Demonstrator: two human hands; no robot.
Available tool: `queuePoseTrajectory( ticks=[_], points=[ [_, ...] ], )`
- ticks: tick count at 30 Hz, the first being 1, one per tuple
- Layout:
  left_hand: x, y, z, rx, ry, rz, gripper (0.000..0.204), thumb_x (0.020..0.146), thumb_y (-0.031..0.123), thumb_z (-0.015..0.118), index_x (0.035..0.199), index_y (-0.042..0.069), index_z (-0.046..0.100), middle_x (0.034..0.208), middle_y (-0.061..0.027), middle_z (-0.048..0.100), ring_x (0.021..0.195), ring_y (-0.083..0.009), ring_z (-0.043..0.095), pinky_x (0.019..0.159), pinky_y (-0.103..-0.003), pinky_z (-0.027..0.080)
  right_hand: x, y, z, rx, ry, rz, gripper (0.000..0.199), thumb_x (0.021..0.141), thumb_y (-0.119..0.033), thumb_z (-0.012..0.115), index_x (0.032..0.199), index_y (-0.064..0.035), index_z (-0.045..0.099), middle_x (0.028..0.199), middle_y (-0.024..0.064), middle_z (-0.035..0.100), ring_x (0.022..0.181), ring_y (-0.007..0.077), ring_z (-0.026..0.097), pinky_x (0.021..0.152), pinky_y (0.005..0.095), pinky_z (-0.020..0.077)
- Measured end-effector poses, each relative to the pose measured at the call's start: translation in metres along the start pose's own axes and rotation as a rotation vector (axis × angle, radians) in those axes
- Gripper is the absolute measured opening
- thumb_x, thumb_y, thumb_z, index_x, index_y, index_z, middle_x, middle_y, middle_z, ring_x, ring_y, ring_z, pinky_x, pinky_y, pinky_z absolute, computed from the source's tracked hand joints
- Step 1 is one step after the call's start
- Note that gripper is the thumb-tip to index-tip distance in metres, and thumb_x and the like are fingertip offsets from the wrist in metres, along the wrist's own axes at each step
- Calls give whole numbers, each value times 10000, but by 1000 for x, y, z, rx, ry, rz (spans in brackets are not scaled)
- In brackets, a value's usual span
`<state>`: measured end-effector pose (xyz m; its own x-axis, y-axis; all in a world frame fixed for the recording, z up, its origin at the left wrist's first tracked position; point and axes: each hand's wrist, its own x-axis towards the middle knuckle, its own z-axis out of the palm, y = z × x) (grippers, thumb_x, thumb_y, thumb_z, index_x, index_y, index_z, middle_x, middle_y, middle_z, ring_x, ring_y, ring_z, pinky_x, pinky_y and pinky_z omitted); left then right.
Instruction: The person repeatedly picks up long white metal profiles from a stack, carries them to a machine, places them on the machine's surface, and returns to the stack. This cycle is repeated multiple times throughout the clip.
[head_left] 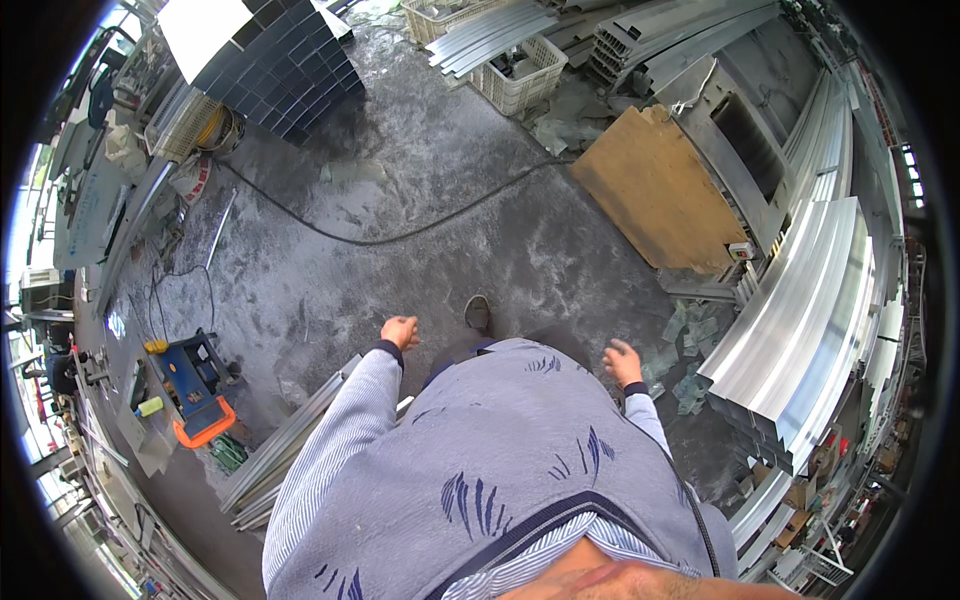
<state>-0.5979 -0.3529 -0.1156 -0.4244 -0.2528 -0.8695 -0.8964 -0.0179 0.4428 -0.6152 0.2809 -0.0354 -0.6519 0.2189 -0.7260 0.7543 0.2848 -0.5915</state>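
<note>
My left hand [401, 333] hangs over the concrete floor with its fingers curled in, and nothing shows in it. On the other side of my body, my right hand [622, 362] is loosely bent, its fingers partly apart and holding nothing visible. Neither hand touches any object. One of my shoes [478, 313] shows on the floor between them. Beside my left arm lie long metal profiles [290, 440]. Nearest to my right hand are scattered clear plastic scraps [690, 345] on the floor.
A black hose [385, 242] crosses the floor ahead. To the right lie a brown board [655, 190] and stacked silver profiles [800, 310]. A blue machine with an orange handle [205, 425] stands left. Dark stacked blocks [285, 75] and a plastic crate [520, 85] are farther off.
</note>
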Motion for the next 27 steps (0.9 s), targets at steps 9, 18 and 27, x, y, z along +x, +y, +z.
queuePoseTrajectory(
  ticks=[9, 18, 27],
  points=[
    [58, 198, 33, 94, 82, 54, 437, 1029, 359, 739, 1330, 43, 717, 1118, -79, 797, 881, -250, 814, 716, -385, 631, 121, -212, -52, 54, 85, -285, 602, 974, -140, 705, 1556, -7, 629, 1305, 127, 773, 974, 136, 727, 786, 277, 577],
    [37, 275, 124, -113, 143, -127, 495, 1051, 370, 710, 1411, 32, 694, 1276, -117, 791, 908, -279, 822, 825, -429, 654, 330, -488, -146, -477, 398, -857, 540, 926, -157, 742, 1444, -13, 696, 1349, 212, 762, 1252, 372, 735, 1104, 460, 575],
    [41, 357, 133, -118, 208, -91, 493, 1089, 397, 693, 1427, 38, 662, 1301, -131, 772, 882, -253, 809, 717, -372, 626, 482, -614, -138, -871, 559, -1092, 604, 893, -278, 743, 1467, -96, 690, 1547, 121, 657, 1516, 355, 517, 1286, 509, 389]
  ],
)
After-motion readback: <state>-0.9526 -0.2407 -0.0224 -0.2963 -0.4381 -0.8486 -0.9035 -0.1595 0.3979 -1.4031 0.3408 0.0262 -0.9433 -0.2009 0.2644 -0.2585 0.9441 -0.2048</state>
